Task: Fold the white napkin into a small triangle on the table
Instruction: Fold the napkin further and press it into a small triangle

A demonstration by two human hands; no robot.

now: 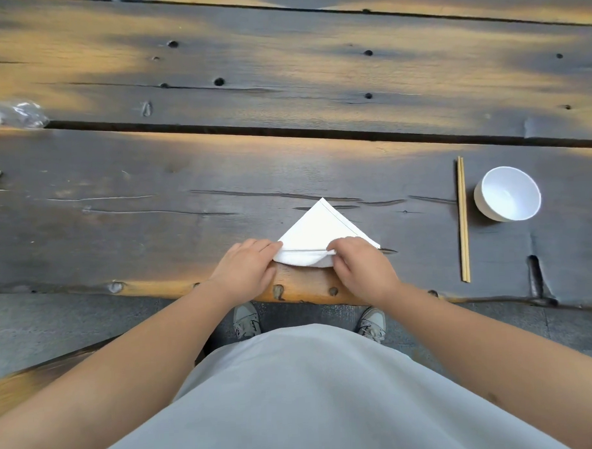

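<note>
Open dark table point(219, 180) beyond and left of the folded napkin point(321, 230). To the right, well apart: chopsticks point(463, 218) lying lengthwise, white bowl point(507, 194) just beside them. Far left edge: crumpled plastic wrapper point(19, 114).

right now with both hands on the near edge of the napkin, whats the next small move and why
Probably press the near fold flat. The white napkin already lies as a triangle with its tip pointing away, but its near edge looks rolled and puffy between the left hand and right hand, which grip its two near corners. Sliding the fingers along that edge should crease it against the table.
</note>
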